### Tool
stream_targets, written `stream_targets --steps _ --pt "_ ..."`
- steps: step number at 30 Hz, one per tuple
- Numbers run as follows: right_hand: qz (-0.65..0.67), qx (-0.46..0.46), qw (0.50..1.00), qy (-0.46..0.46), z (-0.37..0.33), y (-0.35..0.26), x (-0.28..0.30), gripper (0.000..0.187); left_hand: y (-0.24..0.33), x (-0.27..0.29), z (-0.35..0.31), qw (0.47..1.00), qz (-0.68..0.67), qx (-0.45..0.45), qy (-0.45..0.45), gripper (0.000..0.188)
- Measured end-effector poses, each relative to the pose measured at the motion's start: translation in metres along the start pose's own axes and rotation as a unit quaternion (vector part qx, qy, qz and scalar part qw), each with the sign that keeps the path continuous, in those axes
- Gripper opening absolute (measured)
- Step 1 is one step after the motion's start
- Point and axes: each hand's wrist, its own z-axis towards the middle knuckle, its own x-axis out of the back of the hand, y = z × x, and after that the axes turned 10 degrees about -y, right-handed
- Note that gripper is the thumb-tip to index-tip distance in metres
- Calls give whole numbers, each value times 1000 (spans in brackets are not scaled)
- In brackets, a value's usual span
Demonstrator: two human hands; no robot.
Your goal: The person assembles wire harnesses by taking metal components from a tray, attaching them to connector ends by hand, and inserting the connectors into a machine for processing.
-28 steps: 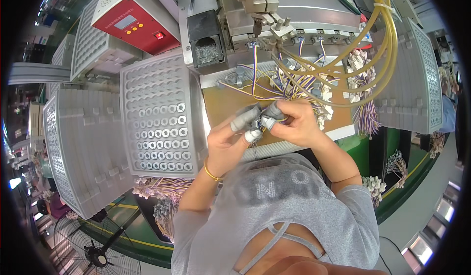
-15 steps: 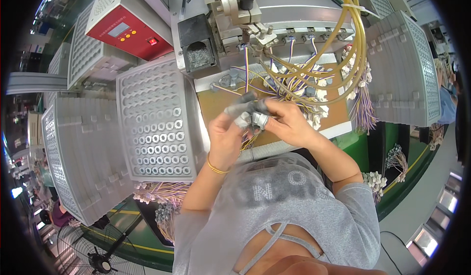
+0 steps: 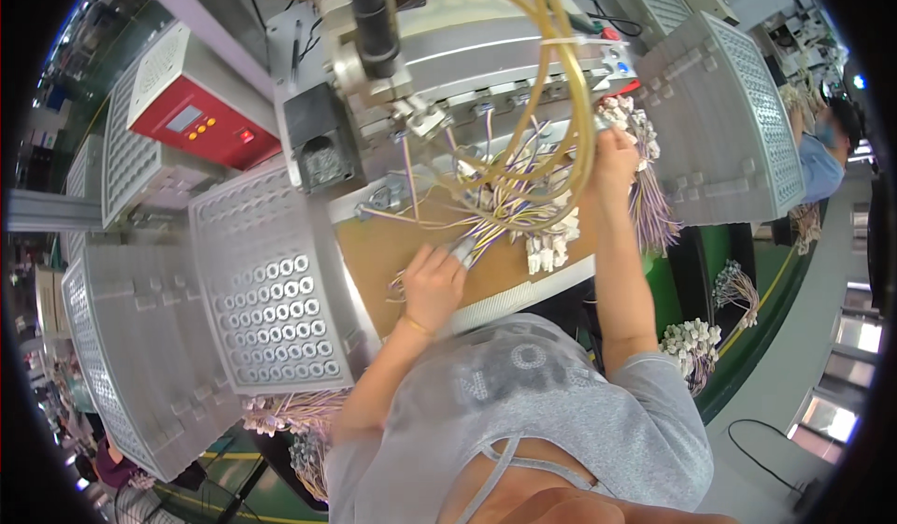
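My left hand [image 3: 434, 286] is closed low over the brown work board [image 3: 369, 258], with a grey covering on a fingertip. Its fingers are round yellow, white and purple wires [image 3: 486, 230], and some wire ends stick out on its left side. My right hand [image 3: 614, 160] reaches to the board's far right, fingers bent together beside a hanging bunch of wires with white connectors [image 3: 645, 132]. What those fingertips hold is hidden. More white connectors [image 3: 551, 248] lie on the board between my hands. Loops of yellowish tubing [image 3: 579, 94] hang in front.
At left stands a tray of metal rings [image 3: 280, 323], beside stacked grey trays [image 3: 140, 337]. Behind are a red control box [image 3: 201, 122], a black box [image 3: 322, 136] and a metal fixture [image 3: 411, 104]. Another tray stack [image 3: 719, 141] stands right. A person [image 3: 822, 164] sits beyond it.
My hands have parted: the right has swung to the far right, beside the hanging wires, and the left has dropped lower over the board. The whole view has shifted and tilted.
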Motion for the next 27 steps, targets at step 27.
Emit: stream_targets --steps 27 --pt "-176 -85 972 -133 32 -9 -12 22 -30 72 -32 949 -178 257 -49 17"
